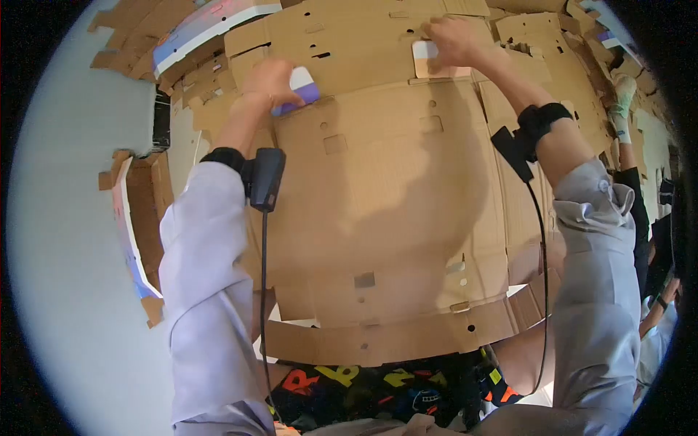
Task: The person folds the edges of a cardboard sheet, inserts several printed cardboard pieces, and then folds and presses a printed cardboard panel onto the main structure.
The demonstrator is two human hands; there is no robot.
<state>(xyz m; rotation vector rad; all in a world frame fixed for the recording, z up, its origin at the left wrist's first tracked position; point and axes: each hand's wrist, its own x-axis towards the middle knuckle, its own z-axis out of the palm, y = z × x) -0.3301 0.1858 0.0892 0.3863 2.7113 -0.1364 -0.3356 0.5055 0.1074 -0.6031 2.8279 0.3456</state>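
A broad brown cardboard sheet (385, 182) lies flat before the person, creased across its upper part and pierced by small slots and round holes. Its near edge carries a long, bent cardboard strip (392, 341) just beside the person's patterned shorts (378, 392). More flattened cardboard (527, 43) overlaps beyond and to the right, leaving little bare room there. A pale, smooth area (80, 189) opens on the left.

On that side stands a shallow open cardboard tray (151, 211), with a red, white and blue printed wall; no contents can be made out in it. Farther up, a long printed panel (211, 33) sits among torn cardboard pieces, near the left hand.

At the right margin, another person's leg and light-socked foot (624, 94) rest by the cardboard, and a forearm (658, 309) shows lower down.

The left hand (267, 81) is partly curled, its thumb against a white-and-purple flap (304, 87) at the sheet's upper left. The right hand (452, 42) is likewise curled, touching a white-and-orange flap (423, 58) at the upper right. Whether either closes beneath its flap cannot be told. Black wrist devices (267, 178) with cables hang from both forearms above the sheet.
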